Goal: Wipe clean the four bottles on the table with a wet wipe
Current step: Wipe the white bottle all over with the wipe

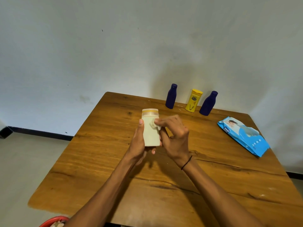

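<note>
- The right hand [176, 138] forms the working grip: its fingertips pinch a crumpled wet wipe [154, 124] and press it against the upper right face of the white bottle [151, 128], just below the cap band.
- The left hand [139, 141] forms the holding grip: thumb up the bottle's left side, the other fingers curled round behind and beneath its base, closed firmly on the body.
- The white bottle is held upright, lifted clear of the counter [213, 185], above its middle. Its long axis runs near vertical, cap away from the person.
- Governing relation: the wipe sits on the bottle's right flank, high up, so the unwiped length lies downward along the axis from the right-hand grip. In my judgement a stroke down the body, or a turn of the bottle by the left hand, follows most readily.
- The left thumb covers part of the left side; that strip appears unreachable until the hold shifts.
- At the far edge of the counter stand three more bottles, well apart from both hands: a purple bottle [171, 96], a yellow bottle [193, 100] and a second purple bottle [208, 103]. All lie forward and to the right, nearer the right hand.
- A blue wipes packet [244, 135] lies on the counter's right side.
- Whether any of the three has been wiped cannot be told.
</note>
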The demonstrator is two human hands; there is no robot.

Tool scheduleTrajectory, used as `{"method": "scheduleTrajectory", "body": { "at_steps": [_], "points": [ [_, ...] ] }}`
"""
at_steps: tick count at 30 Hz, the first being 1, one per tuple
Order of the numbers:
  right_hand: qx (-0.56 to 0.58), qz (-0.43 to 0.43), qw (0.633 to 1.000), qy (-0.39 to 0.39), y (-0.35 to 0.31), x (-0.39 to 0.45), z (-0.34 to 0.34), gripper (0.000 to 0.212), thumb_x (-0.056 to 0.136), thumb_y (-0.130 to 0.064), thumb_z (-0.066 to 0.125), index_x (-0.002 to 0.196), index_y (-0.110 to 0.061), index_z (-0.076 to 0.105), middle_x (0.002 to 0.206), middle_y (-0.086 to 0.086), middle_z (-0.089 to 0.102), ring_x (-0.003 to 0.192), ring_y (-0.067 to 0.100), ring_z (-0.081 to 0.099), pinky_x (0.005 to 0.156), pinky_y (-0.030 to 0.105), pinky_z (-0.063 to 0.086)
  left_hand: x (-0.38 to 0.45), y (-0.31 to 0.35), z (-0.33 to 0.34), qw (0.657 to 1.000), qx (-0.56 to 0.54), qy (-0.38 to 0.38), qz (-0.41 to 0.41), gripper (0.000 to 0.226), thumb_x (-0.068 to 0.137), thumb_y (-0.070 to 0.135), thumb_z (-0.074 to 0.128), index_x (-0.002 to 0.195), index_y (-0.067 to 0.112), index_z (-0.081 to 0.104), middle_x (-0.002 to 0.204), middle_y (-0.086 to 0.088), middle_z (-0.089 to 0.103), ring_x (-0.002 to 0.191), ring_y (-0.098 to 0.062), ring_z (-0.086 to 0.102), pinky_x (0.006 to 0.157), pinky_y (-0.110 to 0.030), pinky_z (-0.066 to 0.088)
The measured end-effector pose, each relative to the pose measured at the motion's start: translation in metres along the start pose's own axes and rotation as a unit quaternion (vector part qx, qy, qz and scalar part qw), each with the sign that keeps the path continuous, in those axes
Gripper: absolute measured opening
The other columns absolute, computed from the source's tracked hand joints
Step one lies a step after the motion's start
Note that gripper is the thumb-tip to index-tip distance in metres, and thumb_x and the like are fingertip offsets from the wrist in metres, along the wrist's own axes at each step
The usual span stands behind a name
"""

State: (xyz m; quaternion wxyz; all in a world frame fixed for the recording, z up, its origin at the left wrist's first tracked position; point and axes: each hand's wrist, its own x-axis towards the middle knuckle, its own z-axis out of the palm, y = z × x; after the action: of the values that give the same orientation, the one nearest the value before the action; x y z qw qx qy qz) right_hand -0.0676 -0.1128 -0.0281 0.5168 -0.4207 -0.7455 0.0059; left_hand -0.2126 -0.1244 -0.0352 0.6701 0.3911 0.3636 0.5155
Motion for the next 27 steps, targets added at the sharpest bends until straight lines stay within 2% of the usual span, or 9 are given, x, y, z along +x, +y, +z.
{"method": "scheduleTrajectory", "body": {
  "at_steps": [2, 5, 8, 11, 14, 17, 20, 23, 27],
  "points": [
    [0.035, -0.012, 0.999, -0.037, -0.001, -0.014, -0.005, 0.026, 0.079, 0.011, 0.078, 0.101, -0.003, 0.076, 0.101, 0.006, 0.075, 0.096, 0.023, 0.065, 0.076, 0.042, 0.053, 0.001, -0.002, -0.004, 1.000, 0.007, 0.017, 0.002, 0.060, 0.102, 0.060, 0.031, 0.121, 0.011, 0.059, 0.083, -0.013, 0.071, 0.059, -0.021, 0.068, 0.037, -0.024, 0.050],
    [0.071, -0.046, 0.994, -0.074, 0.000, -0.025, -0.014, 0.030, 0.077, 0.016, 0.077, 0.099, -0.004, 0.078, 0.105, 0.003, 0.077, 0.098, 0.021, 0.066, 0.078, 0.039, 0.053, 0.000, -0.005, -0.007, 0.999, 0.030, 0.035, -0.004, 0.065, 0.100, 0.062, 0.034, 0.117, 0.006, 0.062, 0.079, -0.014, 0.068, 0.055, -0.020, 0.065, 0.037, -0.025, 0.050],
    [0.046, -0.077, 0.992, -0.092, 0.003, -0.021, -0.016, 0.026, 0.081, 0.011, 0.076, 0.102, -0.004, 0.078, 0.107, 0.004, 0.076, 0.099, 0.022, 0.065, 0.078, 0.037, 0.052, 0.000, -0.004, -0.004, 0.999, 0.017, 0.028, -0.007, 0.060, 0.104, 0.057, 0.031, 0.119, 0.007, 0.061, 0.079, -0.011, 0.070, 0.057, -0.019, 0.066, 0.038, -0.025, 0.051],
    [0.007, -0.062, 0.997, -0.053, 0.008, -0.002, -0.011, 0.019, 0.086, -0.002, 0.075, 0.105, -0.003, 0.076, 0.107, 0.007, 0.076, 0.100, 0.024, 0.064, 0.080, 0.037, 0.052, 0.001, -0.003, 0.002, 1.000, 0.018, -0.004, -0.007, 0.054, 0.108, 0.054, 0.027, 0.126, 0.013, 0.057, 0.086, -0.017, 0.071, 0.061, -0.025, 0.069, 0.038, -0.026, 0.052],
    [0.002, -0.021, 1.000, 0.014, 0.006, 0.015, -0.003, 0.018, 0.090, -0.010, 0.068, 0.104, -0.003, 0.076, 0.105, 0.008, 0.076, 0.102, 0.023, 0.065, 0.085, 0.029, 0.051, -0.001, -0.002, 0.003, 1.000, 0.014, -0.015, -0.003, 0.053, 0.105, 0.057, 0.031, 0.130, 0.017, 0.054, 0.091, -0.022, 0.070, 0.067, -0.031, 0.071, 0.041, -0.027, 0.055],
    [0.039, 0.035, 0.997, 0.059, 0.000, 0.015, 0.004, 0.017, 0.089, -0.007, 0.068, 0.103, -0.004, 0.076, 0.105, 0.005, 0.075, 0.102, 0.019, 0.066, 0.083, 0.027, 0.052, 0.001, -0.004, 0.003, 1.000, 0.016, 0.012, 0.012, 0.057, 0.098, 0.060, 0.040, 0.133, 0.017, 0.054, 0.096, -0.019, 0.071, 0.077, -0.030, 0.072, 0.045, -0.031, 0.059],
    [0.100, 0.074, 0.991, 0.042, -0.008, -0.001, 0.008, 0.021, 0.085, 0.005, 0.074, 0.102, -0.006, 0.076, 0.102, -0.001, 0.074, 0.098, 0.015, 0.066, 0.078, 0.037, 0.055, 0.004, -0.007, -0.002, 0.998, 0.013, 0.052, 0.026, 0.059, 0.102, 0.059, 0.037, 0.129, 0.010, 0.056, 0.088, -0.017, 0.071, 0.063, -0.024, 0.070, 0.040, -0.026, 0.054],
    [0.133, 0.061, 0.989, -0.002, -0.011, -0.022, 0.005, 0.030, 0.080, 0.014, 0.075, 0.102, -0.007, 0.077, 0.102, -0.002, 0.076, 0.098, 0.015, 0.069, 0.078, 0.043, 0.055, 0.009, -0.007, -0.009, 0.995, 0.025, 0.093, 0.030, 0.060, 0.105, 0.059, 0.034, 0.118, 0.005, 0.057, 0.075, -0.013, 0.069, 0.049, -0.019, 0.063, 0.035, -0.022, 0.046],
    [0.136, 0.000, 0.990, -0.022, -0.010, -0.032, 0.000, 0.030, 0.076, 0.018, 0.078, 0.097, -0.003, 0.078, 0.103, 0.000, 0.077, 0.099, 0.018, 0.070, 0.081, 0.040, 0.055, 0.012, -0.006, -0.010, 0.991, 0.039, 0.129, -0.026, 0.055, 0.105, 0.060, 0.035, 0.124, 0.015, 0.059, 0.078, -0.005, 0.069, 0.060, -0.013, 0.064, 0.047, -0.027, 0.049]
  ]
}}
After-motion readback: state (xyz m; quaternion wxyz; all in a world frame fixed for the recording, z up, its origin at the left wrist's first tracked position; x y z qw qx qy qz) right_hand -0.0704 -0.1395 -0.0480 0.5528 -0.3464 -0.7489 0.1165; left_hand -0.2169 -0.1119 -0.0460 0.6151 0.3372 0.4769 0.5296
